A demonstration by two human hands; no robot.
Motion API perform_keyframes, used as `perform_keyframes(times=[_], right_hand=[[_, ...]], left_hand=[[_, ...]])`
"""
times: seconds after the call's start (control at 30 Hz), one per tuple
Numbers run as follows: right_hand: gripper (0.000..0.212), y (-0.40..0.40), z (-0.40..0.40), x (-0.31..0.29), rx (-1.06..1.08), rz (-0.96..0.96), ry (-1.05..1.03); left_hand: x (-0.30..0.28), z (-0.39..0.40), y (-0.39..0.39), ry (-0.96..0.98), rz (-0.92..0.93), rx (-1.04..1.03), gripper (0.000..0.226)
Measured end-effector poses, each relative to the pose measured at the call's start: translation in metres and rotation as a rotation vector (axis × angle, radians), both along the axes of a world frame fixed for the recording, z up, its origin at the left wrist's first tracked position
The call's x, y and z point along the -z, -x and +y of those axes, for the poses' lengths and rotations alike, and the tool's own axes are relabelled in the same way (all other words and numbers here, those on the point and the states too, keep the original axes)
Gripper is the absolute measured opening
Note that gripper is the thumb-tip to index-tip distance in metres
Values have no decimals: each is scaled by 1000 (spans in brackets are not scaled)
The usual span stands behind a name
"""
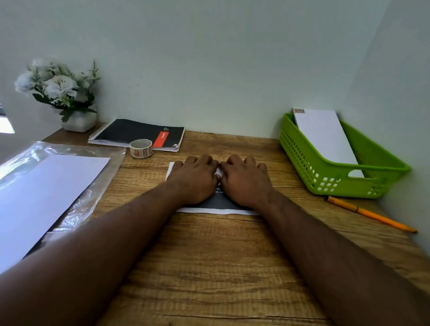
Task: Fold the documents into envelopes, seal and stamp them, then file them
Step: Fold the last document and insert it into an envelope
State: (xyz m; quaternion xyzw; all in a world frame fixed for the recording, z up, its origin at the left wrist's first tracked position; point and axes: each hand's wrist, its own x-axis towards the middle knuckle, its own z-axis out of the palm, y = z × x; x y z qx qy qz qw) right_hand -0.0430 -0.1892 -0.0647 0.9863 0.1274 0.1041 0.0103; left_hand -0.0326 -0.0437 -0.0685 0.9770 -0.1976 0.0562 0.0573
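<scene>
both hands [219,181] press flat on document [218,204].

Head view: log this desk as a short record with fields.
surface: wooden desk
document: folded paper, flat at the desk's centre
left hand: pressing on the paper, fingers bent
right hand: pressing on the paper beside the left
basket: green, right rear, holds a stamped envelope
stamp roll: in front of the notebook
pencil: orange, near the basket
envelopes: white, on a plastic sleeve, left
</scene>
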Motion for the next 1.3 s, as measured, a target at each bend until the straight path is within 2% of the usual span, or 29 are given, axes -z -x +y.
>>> perform_keyframes(times=[0.1,0.23,0.63,0.77,0.9,1.03,1.17,1.3], right_hand=[[40,1,3,0,5,-19,20],[44,4,-4,-2,112,-28,32],[35,10,-40,-2,263,-29,29],[35,7,-40,-2,252,-16,54],[43,1,-43,-2,120,59,-69],[60,-1,-41,-4,-13,220,-163],[64,-2,-45,-11,-12,205,-208],[71,-2,-48,-17,-33,191,-400]], left_hand=[[-5,-4,1,-102,9,-76,46],[-10,-7,5,-141,37,-163,46],[-10,34,14,-316,-47,-354,40],[-10,37,8,-228,-147,-270,34],[-14,42,-10,-25,13,-97,47],[-13,45,-19,30,30,-118,46],[-12,45,-16,116,37,-126,51],[-11,40,-10,126,72,-98,62]])
